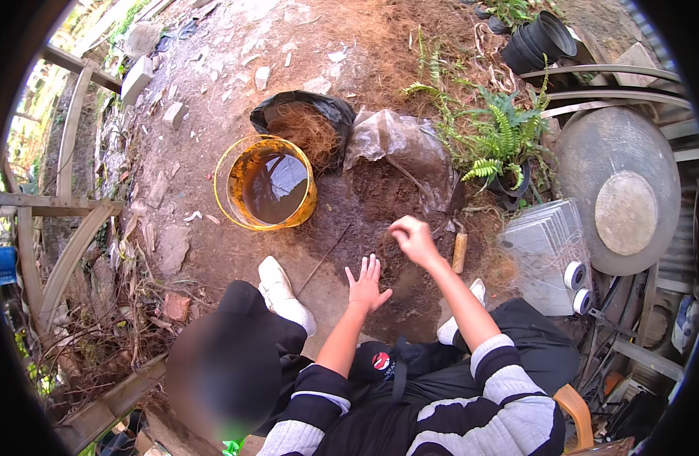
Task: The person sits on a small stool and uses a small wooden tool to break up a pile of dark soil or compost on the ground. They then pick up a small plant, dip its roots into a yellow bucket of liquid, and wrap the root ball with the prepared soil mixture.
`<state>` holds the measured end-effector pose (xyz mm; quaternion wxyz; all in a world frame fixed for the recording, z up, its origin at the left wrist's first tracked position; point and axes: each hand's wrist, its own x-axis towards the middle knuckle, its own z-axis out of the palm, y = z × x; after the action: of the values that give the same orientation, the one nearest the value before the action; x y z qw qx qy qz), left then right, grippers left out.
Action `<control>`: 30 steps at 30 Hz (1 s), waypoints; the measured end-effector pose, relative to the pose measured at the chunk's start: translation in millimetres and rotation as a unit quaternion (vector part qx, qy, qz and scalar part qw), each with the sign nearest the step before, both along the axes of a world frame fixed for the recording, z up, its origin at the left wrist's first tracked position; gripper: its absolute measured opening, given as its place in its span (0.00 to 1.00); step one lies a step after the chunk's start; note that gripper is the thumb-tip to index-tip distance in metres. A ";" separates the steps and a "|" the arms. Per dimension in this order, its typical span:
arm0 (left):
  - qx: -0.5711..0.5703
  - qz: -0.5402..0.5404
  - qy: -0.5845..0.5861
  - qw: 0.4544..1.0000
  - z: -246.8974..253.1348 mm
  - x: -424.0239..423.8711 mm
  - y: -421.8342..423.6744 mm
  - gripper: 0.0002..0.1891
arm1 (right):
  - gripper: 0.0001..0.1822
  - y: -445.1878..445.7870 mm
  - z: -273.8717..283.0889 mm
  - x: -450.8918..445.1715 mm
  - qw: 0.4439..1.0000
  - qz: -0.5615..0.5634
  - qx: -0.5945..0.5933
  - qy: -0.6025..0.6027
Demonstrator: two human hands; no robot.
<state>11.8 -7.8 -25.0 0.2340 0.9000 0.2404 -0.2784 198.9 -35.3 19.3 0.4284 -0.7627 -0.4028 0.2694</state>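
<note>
My left hand [367, 286] is spread flat, palm down, low over dark damp soil on the ground, with nothing in it. To its upper right is my right hand [413, 238], fingers curled together above the soil; a few thin brown fibres seem to hang at its fingertips, but a grip is not plain. Beyond the hands lies an open clear plastic bag [395, 137] with dark soil [383, 191] at its mouth. A black plastic bag of brown coir fibre [303, 128] stands beside it. The yellow bucket [312, 199] holds murky water. A wooden-handled tool [459, 251] lies right of my right hand.
Potted ferns [500, 128] and black plastic pots [538, 43] are at the upper right. Stacked grey slabs [540, 245] with two white rolls and a large round stone-like basin [617, 188] stand right. Wooden frames [70, 202] and rubble are left. A thin stick [325, 259] lies near my shoe.
</note>
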 end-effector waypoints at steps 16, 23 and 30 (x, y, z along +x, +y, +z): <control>-0.012 0.010 -0.025 1.000 -5.0 0.9 -1.7 0.48 | 0.07 39.0 79.9 107.7 0.999 -0.031 -0.008 -0.005; -0.009 -0.011 -0.028 1.000 -4.6 9.3 -7.5 0.48 | 0.36 117.7 140.2 194.7 0.913 -0.137 -0.003 -0.384; -0.004 0.012 -0.023 1.000 -11.2 -5.2 -5.9 0.48 | 0.17 76.5 161.6 153.5 0.949 -0.089 -0.170 -0.248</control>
<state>6.6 -13.7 -36.2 0.2462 0.9023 0.2444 -0.2559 352.4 41.2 180.9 0.2007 -0.8997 -0.3754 0.0969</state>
